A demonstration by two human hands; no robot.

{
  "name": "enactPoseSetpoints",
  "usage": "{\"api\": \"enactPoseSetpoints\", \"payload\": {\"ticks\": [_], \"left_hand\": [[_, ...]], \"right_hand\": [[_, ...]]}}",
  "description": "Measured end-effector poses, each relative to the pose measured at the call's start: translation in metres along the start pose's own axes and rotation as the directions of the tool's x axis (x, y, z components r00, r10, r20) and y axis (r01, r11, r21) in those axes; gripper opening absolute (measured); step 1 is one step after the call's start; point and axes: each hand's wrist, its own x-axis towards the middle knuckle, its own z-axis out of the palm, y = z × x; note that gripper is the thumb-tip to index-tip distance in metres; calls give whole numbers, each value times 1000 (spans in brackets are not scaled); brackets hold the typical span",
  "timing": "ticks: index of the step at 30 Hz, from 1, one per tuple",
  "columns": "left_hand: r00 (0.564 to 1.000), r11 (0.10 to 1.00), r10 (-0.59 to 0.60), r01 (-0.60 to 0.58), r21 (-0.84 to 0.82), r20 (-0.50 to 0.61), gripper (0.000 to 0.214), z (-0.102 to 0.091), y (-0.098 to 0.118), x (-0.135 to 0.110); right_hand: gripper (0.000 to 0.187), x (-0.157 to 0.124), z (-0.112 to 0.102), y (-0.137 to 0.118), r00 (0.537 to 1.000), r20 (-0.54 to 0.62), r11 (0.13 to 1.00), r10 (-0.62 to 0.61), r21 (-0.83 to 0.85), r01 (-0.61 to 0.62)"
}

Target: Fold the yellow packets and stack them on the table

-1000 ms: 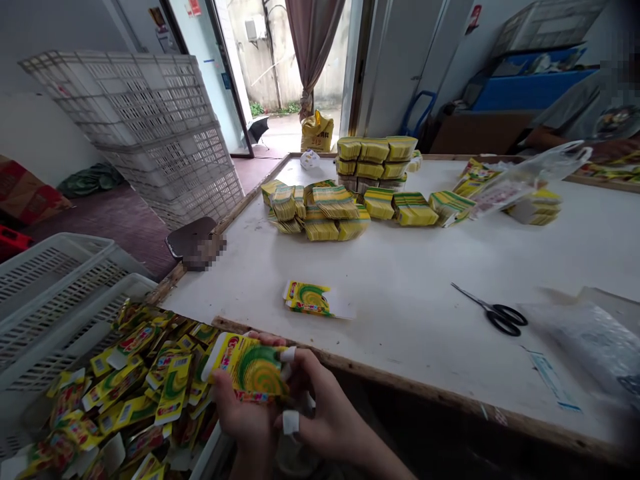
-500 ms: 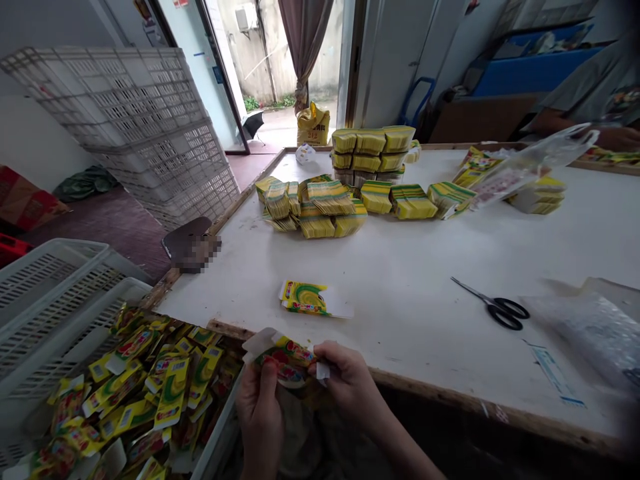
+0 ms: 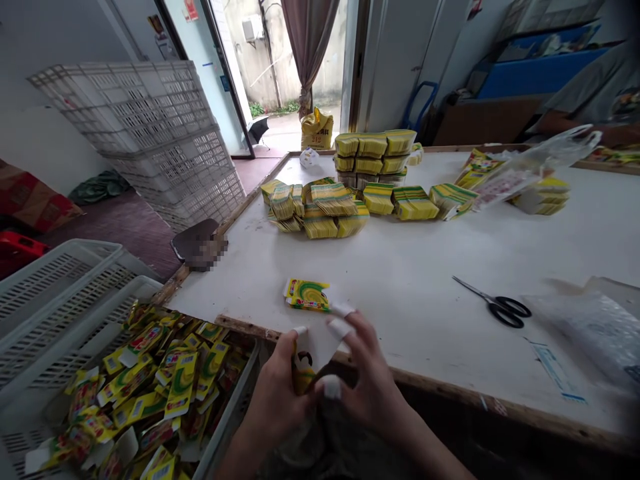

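The carton blank [image 3: 311, 350], yellow and green with its white inner side turned up, sits pinched between both hands just at the near edge of the tabletop [image 3: 410, 267]. The left hand [image 3: 277, 400] grips its lower left part, thumb pressed on top. The right hand [image 3: 373, 383] clamps its right side, and the fingertips [image 3: 341, 328] are wrapped in white tape. A second flat carton [image 3: 307, 295] lies on the tabletop just beyond the hands, apart from them. To the left a white crate [image 3: 75, 313] holds a loose heap of the same cartons. Scissors [image 3: 500, 309] lie well off to the right, and bundled stacks [image 3: 340, 200] stand at the far side.
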Motion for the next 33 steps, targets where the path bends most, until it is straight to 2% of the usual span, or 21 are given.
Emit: {"api": "enactPoseSetpoints", "payload": {"ticks": [1, 2, 4, 7, 9, 10, 13, 18, 20, 23, 25, 27, 30, 33], "left_hand": [[999, 999, 8, -6, 49, -45, 65, 7, -2, -3], [997, 996, 23, -17, 86, -76, 66, 12, -3, -5], [993, 992, 62, -49, 115, -105, 66, 20, -5, -9], [985, 989, 116, -102, 110, -124, 58, 27, -4, -10], [983, 988, 129, -116, 98, -131, 54, 29, -2, -7], [983, 989, 125, -113, 96, -134, 52, 30, -2, -5], [989, 993, 90, -80, 89, -115, 46, 29, -2, 0], [1000, 999, -7, 7, 32, -3, 48, 29, -4, 3], [1000, 1000, 12, -12, 11, 2, 56, 32, -7, 2], [991, 993, 117, -115, 30, -70, 71, 36, -12, -1], [985, 987, 129, -117, 106, -113, 72, 34, -17, -4], [990, 983, 93, -75, 169, -107, 63, 30, -22, -7], [992, 982, 94, -80, 169, -81, 51, 21, -27, -11], [987, 975, 138, -121, 186, -83, 51, 14, -27, -11]], "right_hand": [[65, -2, 3, 2, 992, -59, 991, 114, 79, -109], [67, -4, 6, 4, 973, -64, 963, 222, 174, -208], [56, -4, 12, 7, 927, 75, 859, 367, 355, -369], [43, 1, 23, 10, 839, 345, 641, 421, 541, -544], [41, 4, 28, 11, 810, 420, 554, 410, 591, -587], [42, 6, 30, 11, 810, 428, 541, 402, 603, -587], [42, 6, 31, 12, 837, 399, 592, 374, 592, -546], [50, -4, 28, 4, 881, 312, 821, 355, 347, -453], [52, -8, 28, 2, 907, 271, 876, 323, 277, -395], [52, -11, 30, 7, 943, 190, 915, 274, 252, -317], [49, -12, 30, 14, 942, 114, 909, 315, 250, -334], [49, -14, 28, 20, 932, 68, 898, 356, 251, -361], [65, -20, 25, 23, 956, 158, 943, 246, 189, -274], [76, -24, 22, 22, 938, 318, 983, 140, 67, -170]]}}
